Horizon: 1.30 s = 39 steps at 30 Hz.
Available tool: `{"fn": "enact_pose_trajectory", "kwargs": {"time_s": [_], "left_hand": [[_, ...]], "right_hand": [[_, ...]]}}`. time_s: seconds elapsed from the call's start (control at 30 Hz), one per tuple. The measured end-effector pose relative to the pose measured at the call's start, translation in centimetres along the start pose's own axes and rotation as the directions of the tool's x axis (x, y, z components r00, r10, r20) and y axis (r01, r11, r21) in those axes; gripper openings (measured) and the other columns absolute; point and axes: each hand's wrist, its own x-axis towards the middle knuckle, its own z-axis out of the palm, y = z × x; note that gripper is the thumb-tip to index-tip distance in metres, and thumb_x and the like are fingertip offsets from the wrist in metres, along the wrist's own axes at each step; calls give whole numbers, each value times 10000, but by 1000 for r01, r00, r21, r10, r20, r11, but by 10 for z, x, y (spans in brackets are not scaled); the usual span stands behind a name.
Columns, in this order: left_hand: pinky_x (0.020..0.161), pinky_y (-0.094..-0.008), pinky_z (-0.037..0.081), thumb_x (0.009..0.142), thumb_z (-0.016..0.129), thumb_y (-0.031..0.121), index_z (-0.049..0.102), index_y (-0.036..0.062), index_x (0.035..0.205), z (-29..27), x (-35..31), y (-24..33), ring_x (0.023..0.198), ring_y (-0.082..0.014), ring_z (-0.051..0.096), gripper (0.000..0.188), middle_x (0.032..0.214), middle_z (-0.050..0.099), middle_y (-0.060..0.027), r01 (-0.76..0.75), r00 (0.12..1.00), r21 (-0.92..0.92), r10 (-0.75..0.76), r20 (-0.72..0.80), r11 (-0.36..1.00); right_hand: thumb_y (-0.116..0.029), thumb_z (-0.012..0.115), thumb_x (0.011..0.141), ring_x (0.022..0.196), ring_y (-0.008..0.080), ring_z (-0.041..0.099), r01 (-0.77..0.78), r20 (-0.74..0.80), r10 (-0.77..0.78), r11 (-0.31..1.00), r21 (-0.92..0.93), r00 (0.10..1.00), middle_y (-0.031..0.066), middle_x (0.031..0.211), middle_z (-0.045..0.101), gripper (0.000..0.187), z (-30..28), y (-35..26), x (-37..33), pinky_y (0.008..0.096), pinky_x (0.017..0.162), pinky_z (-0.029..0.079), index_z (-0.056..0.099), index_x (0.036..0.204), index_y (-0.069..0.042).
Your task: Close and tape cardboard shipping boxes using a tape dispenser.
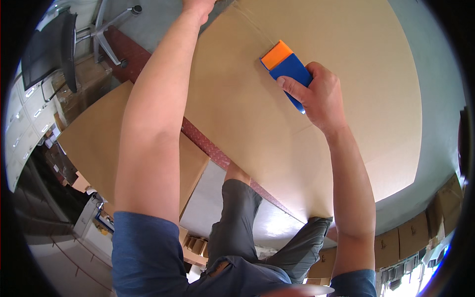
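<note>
A large flat brown cardboard piece [361, 114] spreads out below me. Over its upper middle, my right hand [324, 96] is closed around a blue and orange tape dispenser [292, 72], thumb on top of the blue body. From the orange end, what looks like a strip of clear tape [255, 24] runs up and left along the cardboard to the top of the picture. My left hand [200, 9] reaches to the cardboard's far left edge. Its fingers are mostly cut off by the picture's upper rim, so their grip is hidden.
Another cardboard panel [104, 133] lies at the left, beside a red patterned strip [213, 148] on the floor. A black chair [52, 49] with wheeled legs and white drawers [27, 121] stand far left. Brown boxes [413, 232] line the lower right.
</note>
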Motion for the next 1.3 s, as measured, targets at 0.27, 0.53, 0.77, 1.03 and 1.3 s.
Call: {"fn": "enact_pose_trajectory", "kwargs": {"time_s": [0.27, 0.53, 0.77, 1.03, 1.3], "left_hand": [[843, -336, 553, 814, 749, 44, 626, -12, 1190, -15, 13, -17, 984, -190, 666, 399, 1067, 693, -147, 508, 801, 100, -511, 311, 856], [867, -495, 492, 999, 390, 508, 685, -23, 1017, 67, -63, 35, 974, -418, 655, 608, 941, 700, -253, -243, 962, 765, 247, 114, 596], [1015, -518, 426, 998, 253, 576, 629, 75, 1250, 31, -30, 11, 1211, -408, 549, 676, 1239, 635, -203, -143, 978, 870, 203, 51, 472], [1208, -512, -14, 965, 442, 535, 152, -97, 1505, 149, -187, -19, 1502, -393, -3, 880, 1581, 60, -324, -365, 809, 892, 566, 161, 268], [1148, -655, 25, 935, 458, 554, 12, -63, 1527, 365, -527, -52, 1436, -574, -30, 964, 1551, -55, -384, -615, 789, 691, 305, 534, 381]], "right_hand": [[-337, 830, 755, 554, 193, 600, -16, -25, 17, 999, 40, 1000, 123, 644, 623, 431, 1, 4, -1, 338, 546, 513, 641, 832, 42], [-385, 781, 775, 583, 225, 620, -24, 23, 23, 999, 39, 999, 132, 661, 635, 447, -4, 13, 3, 366, 567, 512, 642, 839, 35], [-324, 800, 779, 600, 240, 582, -18, 34, 12, 985, 174, 999, 147, 675, 607, 400, -41, 159, -138, 368, 584, 484, 619, 849, 25], [-269, 827, 747, 543, 252, 559, -274, -11, 275, 961, 33, 961, 151, 610, 568, 385, -112, 283, -284, 361, 560, 472, 593, 828, 26], [-319, 810, 738, 720, 400, 652, -317, 30, 315, 947, 52, 949, 206, 768, 656, 403, -127, 368, -375, 437, 661, 519, 624, 908, -3]]}}
